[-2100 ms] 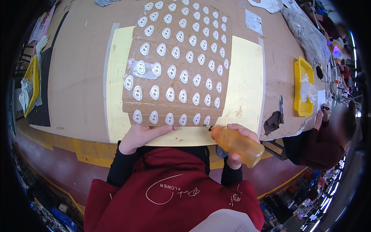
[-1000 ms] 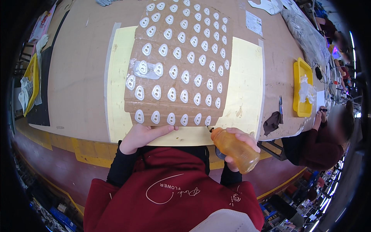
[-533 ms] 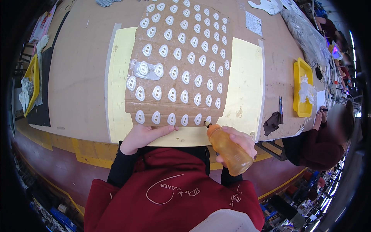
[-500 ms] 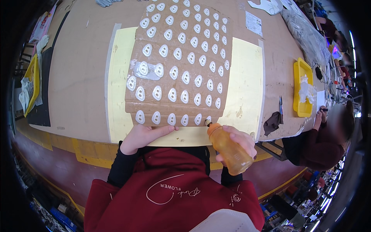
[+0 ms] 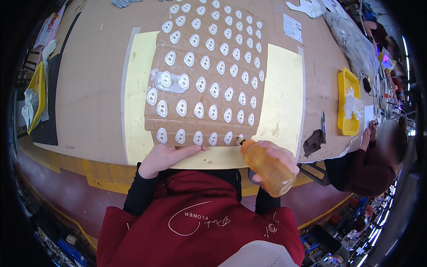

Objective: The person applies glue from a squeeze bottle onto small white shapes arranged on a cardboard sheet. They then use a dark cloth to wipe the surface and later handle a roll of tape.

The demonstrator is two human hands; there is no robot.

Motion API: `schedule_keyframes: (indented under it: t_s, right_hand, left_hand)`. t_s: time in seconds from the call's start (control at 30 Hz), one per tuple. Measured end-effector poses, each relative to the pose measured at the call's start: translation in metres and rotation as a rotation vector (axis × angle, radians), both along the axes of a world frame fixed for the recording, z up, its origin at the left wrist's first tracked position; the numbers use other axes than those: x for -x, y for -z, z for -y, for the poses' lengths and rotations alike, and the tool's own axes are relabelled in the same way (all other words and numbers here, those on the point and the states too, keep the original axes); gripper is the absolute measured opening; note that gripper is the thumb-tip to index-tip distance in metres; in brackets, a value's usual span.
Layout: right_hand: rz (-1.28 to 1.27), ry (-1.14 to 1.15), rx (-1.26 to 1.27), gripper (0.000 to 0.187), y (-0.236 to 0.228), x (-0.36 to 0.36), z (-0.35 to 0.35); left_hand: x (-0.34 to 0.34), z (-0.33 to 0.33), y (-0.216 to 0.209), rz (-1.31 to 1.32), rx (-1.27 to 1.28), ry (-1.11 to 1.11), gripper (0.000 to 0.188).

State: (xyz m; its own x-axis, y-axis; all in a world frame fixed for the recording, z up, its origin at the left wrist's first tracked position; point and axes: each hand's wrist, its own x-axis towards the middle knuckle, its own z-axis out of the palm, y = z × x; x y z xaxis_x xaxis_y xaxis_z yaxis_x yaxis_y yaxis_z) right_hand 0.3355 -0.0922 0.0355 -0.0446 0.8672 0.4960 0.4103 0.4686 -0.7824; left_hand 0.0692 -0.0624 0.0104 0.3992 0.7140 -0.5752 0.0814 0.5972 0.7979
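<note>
A brown cardboard sheet (image 5: pixel 178 120) carries several rows of small white rounded-triangle pieces, each with two holes. My left hand (image 5: pixel 161 159) pinches the sheet's near edge, its thumb lying along the border and other fingers partly hidden. In my right hand (image 5: pixel 281 160) is an amber squeeze bottle (image 5: pixel 267 171) with an orange cap and dark nozzle tip. The bottle is tilted, its tip touching or just over the white piece (image 5: pixel 240 139) at the near right corner. A clear plastic patch lies under two pieces near the sheet's left side.
Yellow paper (image 5: pixel 284 98), taped at its sides, lies beneath the cardboard. To the right are a dark cloth (image 5: pixel 314 141), a pointed tool (image 5: pixel 323 122) and a yellow tray (image 5: pixel 348 127). Another yellow tray (image 5: pixel 39 104) stands far left. A co-worker (image 5: pixel 367 164) sits at the right edge.
My right hand and the bottle have shifted slightly right and up, with the tip still at the near right corner piece. My left hand stays at the sheet's edge.
</note>
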Motion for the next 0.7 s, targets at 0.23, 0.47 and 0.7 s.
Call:
schedule_keyframes:
  t_s: [0.23, 0.47, 0.7]
  right_hand:
    - [-0.063, 0.135, 0.028, 0.059, 0.014, -0.006, 0.002]
    - [-0.172, 0.158, 0.076, 0.060, 0.014, -0.004, 0.003]
    - [-0.416, 0.073, 0.241, 0.053, 0.009, -0.008, -0.001]
  left_hand:
    - [-0.001, -0.001, -0.001, 0.031, -0.016, -0.013, 0.028]
    - [-0.001, 0.000, -0.002, 0.023, -0.014, -0.016, 0.028]
    - [-0.002, -0.002, -0.003, 0.026, 0.027, -0.034, 0.030]
